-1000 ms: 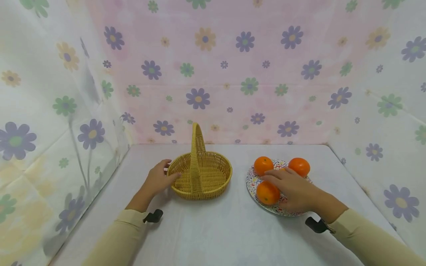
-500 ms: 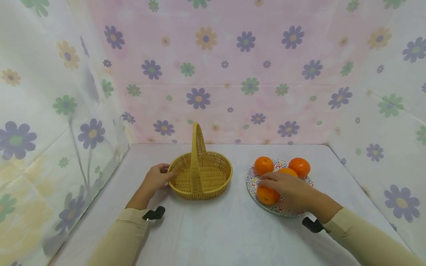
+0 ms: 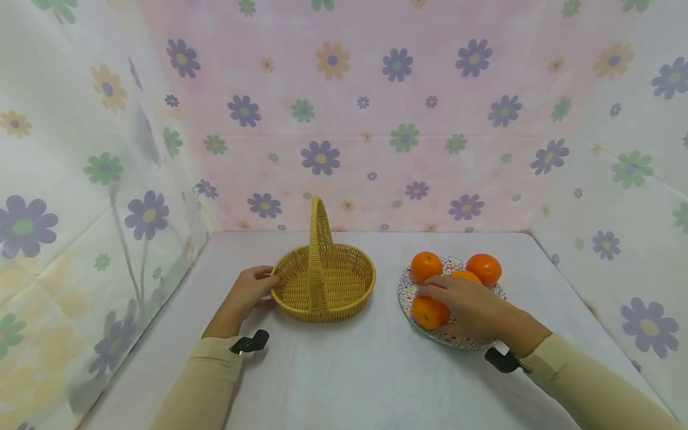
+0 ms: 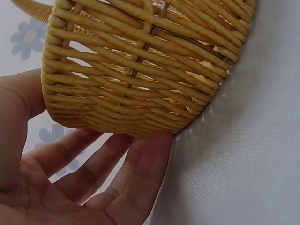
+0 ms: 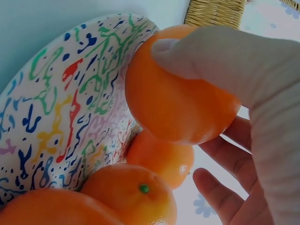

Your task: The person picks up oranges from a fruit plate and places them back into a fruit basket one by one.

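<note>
My left hand (image 3: pixel 248 294) grips the left end of a yellow woven basket (image 3: pixel 344 307). In the left wrist view its thumb lies at the rim while the fingers (image 4: pixel 157 154) touch the outer wall from below. The basket stands upright with its tall arched handle (image 3: pixel 317 263). My right hand (image 3: pixel 473 307) holds the front orange (image 3: pixel 429 313) over a plate (image 3: pixel 405 298) with a colourful speckled pattern. Seen from the right wrist, the thumb presses on this orange (image 5: pixel 173 108), and some fingers are hidden behind it.
Three other oranges lie on the plate: one at the back left (image 3: pixel 426 266), one at the back right (image 3: pixel 484 270), and one in the middle (image 3: pixel 465 276), partly covered by my right hand. A white cloth (image 3: pixel 344 376) covers the table. Flowered cloth walls (image 3: pixel 344 119) enclose the back and sides.
My left hand's thumb and fingers have come together on the basket's rim. The right hand has closed round the front orange, which has shifted slightly left.
</note>
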Demonstrator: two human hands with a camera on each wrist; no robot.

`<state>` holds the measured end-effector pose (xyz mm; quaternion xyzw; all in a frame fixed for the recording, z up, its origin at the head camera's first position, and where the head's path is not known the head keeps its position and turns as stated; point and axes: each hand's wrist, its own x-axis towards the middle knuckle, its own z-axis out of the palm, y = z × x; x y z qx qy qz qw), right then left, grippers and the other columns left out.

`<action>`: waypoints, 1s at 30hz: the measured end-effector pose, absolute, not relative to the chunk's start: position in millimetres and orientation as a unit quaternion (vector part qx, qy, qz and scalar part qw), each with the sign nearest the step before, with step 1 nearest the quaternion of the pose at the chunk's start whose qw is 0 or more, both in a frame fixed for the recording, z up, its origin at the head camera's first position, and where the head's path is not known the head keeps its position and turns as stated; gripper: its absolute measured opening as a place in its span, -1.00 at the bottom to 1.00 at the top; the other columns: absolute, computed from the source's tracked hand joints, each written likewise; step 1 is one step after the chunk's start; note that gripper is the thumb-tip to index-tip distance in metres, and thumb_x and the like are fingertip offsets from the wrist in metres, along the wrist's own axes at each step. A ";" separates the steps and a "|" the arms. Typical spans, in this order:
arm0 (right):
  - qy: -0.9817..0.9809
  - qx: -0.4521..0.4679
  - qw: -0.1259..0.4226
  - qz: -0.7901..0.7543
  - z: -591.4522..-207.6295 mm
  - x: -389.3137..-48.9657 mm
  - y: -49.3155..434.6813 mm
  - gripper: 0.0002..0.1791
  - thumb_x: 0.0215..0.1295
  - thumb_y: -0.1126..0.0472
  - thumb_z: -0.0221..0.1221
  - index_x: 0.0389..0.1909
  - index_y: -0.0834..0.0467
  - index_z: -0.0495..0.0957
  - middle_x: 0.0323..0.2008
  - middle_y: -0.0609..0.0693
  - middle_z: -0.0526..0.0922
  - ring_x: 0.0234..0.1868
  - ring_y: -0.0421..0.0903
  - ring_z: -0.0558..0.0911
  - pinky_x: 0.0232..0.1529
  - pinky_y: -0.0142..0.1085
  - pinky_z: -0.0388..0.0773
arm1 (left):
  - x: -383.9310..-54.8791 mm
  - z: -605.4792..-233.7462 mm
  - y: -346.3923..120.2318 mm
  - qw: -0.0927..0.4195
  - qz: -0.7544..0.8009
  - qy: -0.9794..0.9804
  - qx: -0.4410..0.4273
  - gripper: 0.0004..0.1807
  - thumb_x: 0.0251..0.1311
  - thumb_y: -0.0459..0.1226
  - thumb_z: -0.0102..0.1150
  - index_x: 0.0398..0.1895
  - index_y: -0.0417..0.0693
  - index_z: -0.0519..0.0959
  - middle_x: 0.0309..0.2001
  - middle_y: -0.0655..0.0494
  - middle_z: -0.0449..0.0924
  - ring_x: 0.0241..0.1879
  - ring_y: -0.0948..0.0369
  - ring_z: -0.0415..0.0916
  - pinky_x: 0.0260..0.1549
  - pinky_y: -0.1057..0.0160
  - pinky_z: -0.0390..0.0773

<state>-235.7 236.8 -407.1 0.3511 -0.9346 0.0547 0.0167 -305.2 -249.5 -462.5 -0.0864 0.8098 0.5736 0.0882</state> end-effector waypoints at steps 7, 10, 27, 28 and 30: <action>-0.933 0.353 0.042 0.059 -403.2 -238.8 234.5 -0.17 -0.03 -0.13 0.60 0.31 -0.20 0.49 0.26 -0.27 0.56 0.22 -0.14 0.60 0.29 -0.07 0.62 | -303.8 -464.6 -253.8 0.093 0.586 0.800 -0.088 -0.35 0.29 -0.19 0.21 0.45 -0.15 0.42 0.35 -0.18 0.48 0.18 -0.01 0.60 0.04 0.10 0.75; -0.934 0.349 0.053 0.062 -401.8 -240.6 233.2 -0.18 -0.02 -0.14 0.59 0.31 -0.20 0.49 0.25 -0.30 0.56 0.18 -0.16 0.62 0.26 -0.10 0.64 | -303.6 -466.6 -255.7 0.099 0.594 0.793 -0.091 -0.32 0.26 -0.17 0.25 0.46 -0.13 0.41 0.37 -0.15 0.49 0.21 -0.01 0.58 0.07 0.10 0.74; -0.904 0.372 0.106 0.181 -393.8 -257.2 211.2 -0.23 0.05 -0.09 0.53 0.30 -0.09 0.48 0.15 -0.30 0.55 -0.03 -0.31 0.60 0.03 -0.26 0.71 | -301.2 -471.8 -258.8 0.104 0.627 0.768 -0.074 -0.26 0.29 -0.13 0.30 0.51 -0.16 0.36 0.42 -0.19 0.44 0.22 0.01 0.60 0.05 0.07 0.75; -0.902 0.373 0.111 0.188 -393.5 -259.2 209.3 -0.24 0.05 -0.08 0.53 0.30 -0.08 0.48 0.15 -0.29 0.56 -0.02 -0.31 0.60 0.03 -0.26 0.71 | -301.5 -472.0 -259.1 0.103 0.628 0.768 -0.074 -0.26 0.29 -0.13 0.30 0.51 -0.15 0.36 0.43 -0.18 0.44 0.22 0.01 0.60 0.05 0.07 0.75; -0.895 0.378 0.122 0.203 -393.3 -263.4 206.1 -0.23 0.05 -0.08 0.54 0.29 -0.04 0.49 0.16 -0.26 0.57 0.02 -0.28 0.61 0.05 -0.23 0.72 | -302.1 -472.3 -259.3 0.102 0.631 0.766 -0.074 -0.26 0.29 -0.13 0.30 0.50 -0.16 0.37 0.43 -0.19 0.44 0.23 0.00 0.60 0.04 0.07 0.75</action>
